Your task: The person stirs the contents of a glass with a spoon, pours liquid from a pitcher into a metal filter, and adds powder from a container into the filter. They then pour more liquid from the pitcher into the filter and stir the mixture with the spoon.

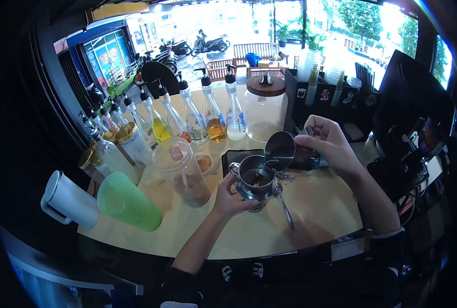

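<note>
My right hand (330,143) grips a metal pitcher (279,149) by its handle side and tilts it left. The spout is over a metal coffee drip filter (255,191), and a thin stream seems to run from it. Some brown grounds show inside the filter, under liquid. My left hand (229,199) is closed around the filter's left side, with the thumb along its lower flange. Beneath the filter a small cup (259,206) is mostly hidden. A spoon (286,209) lies just right of it, and a dark tray (233,159) sits behind.
To the left stand a clear plastic jar (190,179), a green tumbler (131,203) and a white jug (72,197). Several pump bottles (216,126) line the back beside a large wooden-lidded jar (265,113). Cup holders (323,95) and a dark screen (410,97) occupy the right.
</note>
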